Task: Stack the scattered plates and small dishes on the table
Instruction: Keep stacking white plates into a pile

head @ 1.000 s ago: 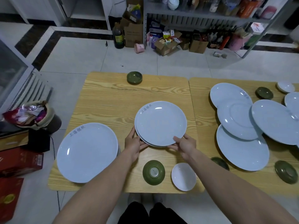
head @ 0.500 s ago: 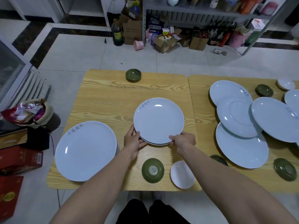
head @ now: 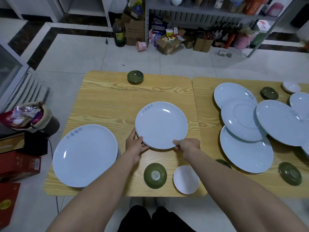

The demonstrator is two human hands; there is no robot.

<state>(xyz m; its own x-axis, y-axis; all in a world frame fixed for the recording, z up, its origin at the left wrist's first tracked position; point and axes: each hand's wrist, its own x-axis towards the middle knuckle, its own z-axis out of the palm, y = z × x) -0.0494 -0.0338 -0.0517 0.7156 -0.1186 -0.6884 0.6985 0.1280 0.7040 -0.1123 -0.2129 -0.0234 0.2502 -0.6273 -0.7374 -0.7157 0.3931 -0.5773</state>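
A small stack of white plates [head: 161, 125] lies in the middle of the left wooden table [head: 108, 101]. My left hand [head: 135, 144] grips its near-left rim and my right hand [head: 188, 145] pinches its near-right rim. A taller stack of large white plates [head: 85, 154] stands at the near left. Close to the front edge lie an upturned green dish [head: 155, 175] and a small white dish [head: 186, 179]. A stack of green dishes [head: 135, 77] sits at the far edge. Several white plates [head: 242, 121] overlap on the right table.
Green dishes [head: 290, 175] and a small white dish [head: 291, 86] are scattered among the plates on the right table [head: 205, 97]. A full waste bin [head: 36, 118] and red boxes [head: 18, 164] stand left of the table. Cartons and a metal shelf [head: 200, 10] line the back wall.
Both hands stay on the middle stack's near rim. My right hand's fingers have curled tighter onto the rim. The stack itself has hardly shifted.
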